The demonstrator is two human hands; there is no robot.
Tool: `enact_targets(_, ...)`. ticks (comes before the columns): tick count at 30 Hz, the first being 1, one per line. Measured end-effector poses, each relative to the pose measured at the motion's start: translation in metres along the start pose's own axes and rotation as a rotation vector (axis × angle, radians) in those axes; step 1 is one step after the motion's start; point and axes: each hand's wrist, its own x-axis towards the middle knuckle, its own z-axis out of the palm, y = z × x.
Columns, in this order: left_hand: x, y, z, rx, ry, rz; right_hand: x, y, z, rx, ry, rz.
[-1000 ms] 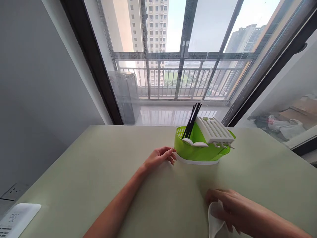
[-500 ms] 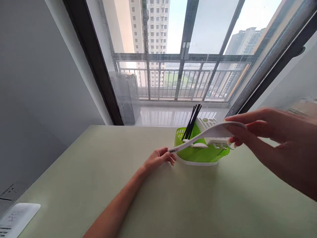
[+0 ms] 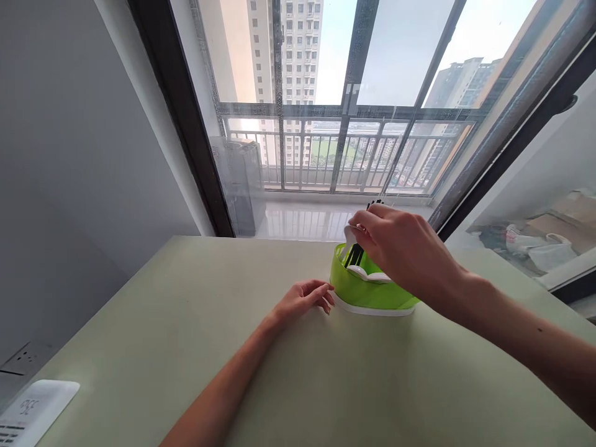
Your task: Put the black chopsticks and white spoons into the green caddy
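- We see the pale table [image 3: 363, 379] beneath both hands.
- The green basket [image 3: 379, 295] stands just beyond the left hand's fingertips and under the right hand; a hard push from above could tip or slide it.
- We judge the right hand [image 3: 405, 248] closed in a fingertip pinch on a white spoon [image 3: 349, 236].
- The left hand [image 3: 302, 299] is loosely curled, holding nothing; we cannot tell whether it touches the basket, so it may brace little.
- Black chopsticks [image 3: 356, 255] lean beside the right fingertips; brushing them could shift or jam them.
- The spoon points down from those fingertips into the basket; a slack pinch could drop it crooked.
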Motion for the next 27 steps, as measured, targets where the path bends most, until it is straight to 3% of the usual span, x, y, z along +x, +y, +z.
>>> enact_targets(5,-0.002,0.004,0.004,0.010,0.001,0.011,0.007,-0.026,0.006,-0.030,-0.179,0.001)
enact_targets(8,-0.003,0.005,0.004,0.008,0.002,0.010,0.009,-0.034,0.016,-0.035,-0.221,0.007)
enact_targets(17,-0.002,0.004,0.002,0.010,-0.011,0.012,0.011,-0.032,0.038,0.013,-0.331,0.061)
enact_targets(24,-0.002,0.004,0.001,0.017,-0.019,0.008,-0.001,-0.034,0.042,0.084,-0.346,0.063)
enact_targets(27,-0.003,0.005,0.002,0.022,-0.019,0.009,-0.011,-0.029,0.037,0.097,-0.281,0.044)
